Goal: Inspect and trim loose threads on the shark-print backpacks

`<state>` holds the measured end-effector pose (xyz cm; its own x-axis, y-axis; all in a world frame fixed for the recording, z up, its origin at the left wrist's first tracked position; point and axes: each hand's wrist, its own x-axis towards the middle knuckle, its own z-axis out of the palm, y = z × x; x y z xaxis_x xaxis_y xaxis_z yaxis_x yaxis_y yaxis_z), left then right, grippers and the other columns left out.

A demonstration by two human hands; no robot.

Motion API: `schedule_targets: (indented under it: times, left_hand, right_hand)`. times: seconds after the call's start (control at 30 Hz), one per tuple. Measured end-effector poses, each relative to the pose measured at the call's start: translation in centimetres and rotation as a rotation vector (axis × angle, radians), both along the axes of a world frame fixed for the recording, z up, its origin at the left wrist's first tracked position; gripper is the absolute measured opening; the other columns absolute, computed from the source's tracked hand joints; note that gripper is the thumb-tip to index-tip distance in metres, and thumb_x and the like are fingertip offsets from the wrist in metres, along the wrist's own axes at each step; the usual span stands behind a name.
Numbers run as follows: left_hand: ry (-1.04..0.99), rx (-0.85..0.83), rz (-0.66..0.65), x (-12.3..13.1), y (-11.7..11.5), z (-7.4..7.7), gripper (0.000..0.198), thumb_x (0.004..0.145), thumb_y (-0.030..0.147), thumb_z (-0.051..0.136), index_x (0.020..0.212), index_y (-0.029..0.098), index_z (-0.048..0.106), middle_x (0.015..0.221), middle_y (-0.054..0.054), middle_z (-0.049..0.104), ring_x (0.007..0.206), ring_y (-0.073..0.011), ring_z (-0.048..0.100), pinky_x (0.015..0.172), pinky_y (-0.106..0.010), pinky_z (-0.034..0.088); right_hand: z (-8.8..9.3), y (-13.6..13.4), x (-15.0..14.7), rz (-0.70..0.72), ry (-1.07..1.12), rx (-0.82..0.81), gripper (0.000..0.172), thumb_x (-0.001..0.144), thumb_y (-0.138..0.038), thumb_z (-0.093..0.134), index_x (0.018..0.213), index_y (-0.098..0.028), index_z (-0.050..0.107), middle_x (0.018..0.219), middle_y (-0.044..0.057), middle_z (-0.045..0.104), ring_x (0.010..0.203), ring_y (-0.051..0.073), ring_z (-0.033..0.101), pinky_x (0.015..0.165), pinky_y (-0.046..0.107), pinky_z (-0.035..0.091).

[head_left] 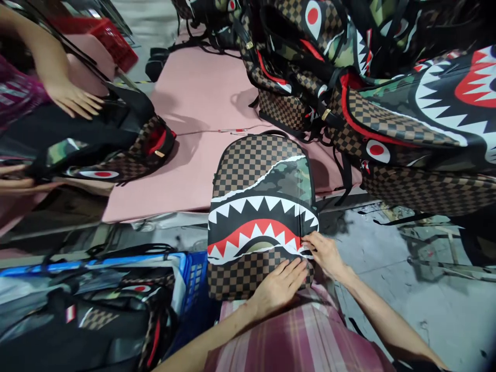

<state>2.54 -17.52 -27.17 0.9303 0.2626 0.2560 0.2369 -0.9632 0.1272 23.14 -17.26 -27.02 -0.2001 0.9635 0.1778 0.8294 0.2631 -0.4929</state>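
A backpack (251,175) with brown-and-black checks, a camouflage patch and a red-and-white shark mouth leans upright between my lap and the table edge. My left hand (281,281) lies flat across its lower front, fingers stretched out and together. At the right side of the same backpack my right hand (323,253) is closed, thumb and fingers pinching at the lower end of a dark vertical line. The exact part between those fingertips is hidden. A plaid cloth (287,336) covers my lap below the bag.
A pink-topped table (201,88) stands ahead. Similar backpacks (406,119) crowd its right side. At the left, a co-worker's hand (73,98) rests on another backpack (127,150). A blue crate (194,279) of bags stands lower left; a red basket (116,44) is behind.
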Motion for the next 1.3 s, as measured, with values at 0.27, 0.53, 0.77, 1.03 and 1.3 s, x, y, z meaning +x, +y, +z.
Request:
schedule_targets:
  times: [0.27,0.53,0.77,1.03,1.3]
  left_hand:
    - [0.167,-0.306,-0.025,-0.6,0.8,0.4,0.047,0.093,0.037,0.033,0.135,0.015,0.035,0.142,-0.005,0.037,0.132,-0.0212,0.031,0.105,-0.04,0.032]
    - [0.148,-0.343,0.036,0.3,0.5,-0.6,0.046,0.093,0.033,0.035,0.135,0.015,0.035,0.142,-0.007,0.036,0.133,-0.0219,0.029,0.107,-0.042,0.029]
    - [0.133,-0.277,0.042,-0.1,0.2,-0.6,0.045,0.093,0.03,0.033,0.135,0.015,0.034,0.144,-0.005,0.033,0.133,-0.0211,0.028,0.108,-0.041,0.027]
    - [0.12,-0.391,0.225,1.8,0.6,0.9,0.065,0.085,0.051,0.044,0.136,0.012,0.033,0.145,-0.015,0.029,0.136,-0.0312,0.017,0.108,-0.053,0.021]
    - [-0.377,-0.99,0.631,-8.1,6.8,5.9,0.033,0.087,0.039,0.045,0.113,0.024,0.059,0.114,-0.004,0.063,0.107,-0.0209,0.057,0.093,-0.037,0.045]
  right_hand:
    - [6.2,15.2,3.8,-0.056,-0.166,0.112,0.017,0.083,-0.012,0.048,0.083,-0.017,0.064,0.084,0.004,0.068,0.075,0.014,0.061,0.06,0.022,0.035]
    - [7.7,20.4,4.5,-0.15,-0.252,0.119,0.02,0.086,-0.032,0.051,0.089,-0.018,0.065,0.083,0.005,0.069,0.077,0.02,0.062,0.062,0.026,0.035]
    - [4.5,13.2,3.0,-0.002,-0.259,0.044,0.035,0.087,-0.014,0.04,0.116,-0.023,0.058,0.103,0.006,0.065,0.075,0.016,0.06,0.054,0.025,0.035]
    - [1.9,7.1,4.3,-0.526,0.905,-0.119,0.037,0.076,-0.034,0.058,0.111,-0.02,0.058,0.077,0.0,0.06,0.048,0.006,0.041,0.042,0.019,0.032]
    - [-3.2,0.7,5.6,-0.722,1.439,-0.576,0.026,0.061,-0.028,0.068,0.084,-0.016,0.063,0.061,-0.002,0.053,0.04,0.005,0.039,0.033,0.017,0.03]
